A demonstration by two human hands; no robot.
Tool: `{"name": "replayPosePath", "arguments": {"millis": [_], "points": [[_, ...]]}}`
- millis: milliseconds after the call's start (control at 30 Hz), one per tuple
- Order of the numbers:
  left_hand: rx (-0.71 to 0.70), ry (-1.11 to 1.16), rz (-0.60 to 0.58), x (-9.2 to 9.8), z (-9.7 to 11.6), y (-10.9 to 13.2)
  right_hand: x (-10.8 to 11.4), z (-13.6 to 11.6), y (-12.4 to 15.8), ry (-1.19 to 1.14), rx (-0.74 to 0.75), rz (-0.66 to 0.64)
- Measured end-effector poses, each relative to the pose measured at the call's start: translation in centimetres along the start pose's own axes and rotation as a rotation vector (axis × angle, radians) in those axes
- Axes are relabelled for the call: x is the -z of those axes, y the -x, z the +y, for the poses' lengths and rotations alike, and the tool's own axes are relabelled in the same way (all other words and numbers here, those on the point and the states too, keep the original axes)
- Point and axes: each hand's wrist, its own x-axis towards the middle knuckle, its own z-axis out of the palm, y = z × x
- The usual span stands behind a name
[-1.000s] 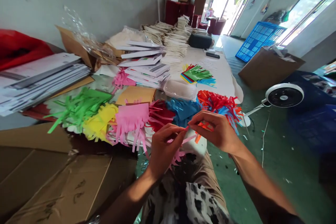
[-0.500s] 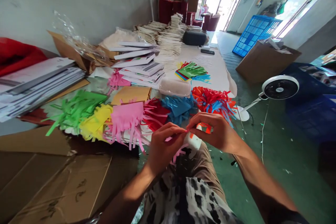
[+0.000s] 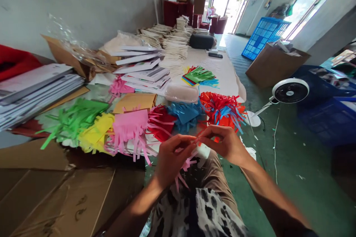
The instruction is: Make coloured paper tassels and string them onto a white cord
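Note:
My left hand (image 3: 172, 159) is pinched shut on a pink fringed paper piece (image 3: 184, 168), whose strips hang down over my lap. My right hand (image 3: 223, 144) meets it fingertip to fingertip, pinching a thin reddish paper strip (image 3: 199, 134). Just ahead on the table lie fringed paper bunches: pink (image 3: 129, 127), yellow (image 3: 96, 133), green (image 3: 73, 116), red (image 3: 161, 122), blue (image 3: 185, 114) and orange-red (image 3: 222, 110). The orange-red bunch is nearest my right hand.
A flattened cardboard sheet (image 3: 61, 189) fills the lower left. Paper stacks (image 3: 39, 89) and white card piles (image 3: 144, 70) crowd the table beyond a plastic tub (image 3: 181, 93). On the green floor at right stand a white fan (image 3: 290, 90), a cardboard box (image 3: 275, 64) and a blue crate (image 3: 263, 37).
The whole scene has shifted slightly left and up as my head turned. My hands stay together, still pinching, and the pink strips now hang lower below them.

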Motion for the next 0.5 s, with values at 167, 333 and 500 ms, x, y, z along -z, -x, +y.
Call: {"name": "replayPosePath", "arguments": {"millis": [167, 333, 500], "points": [[-0.027, -0.212, -0.129, 0.3, -1.0, 0.4, -0.8, 0.7, 1.3, 0.045, 0.026, 0.02], [0.109, -0.095, -0.187, 0.4, -2.2, 1.2, -0.8, 1.6, 2.5, -0.072, -0.05, 0.189], [0.105, -0.12, -0.212, 0.0, -2.6, 1.0, -1.2, 2.2, 1.9, -0.189, -0.078, 0.019]]}}
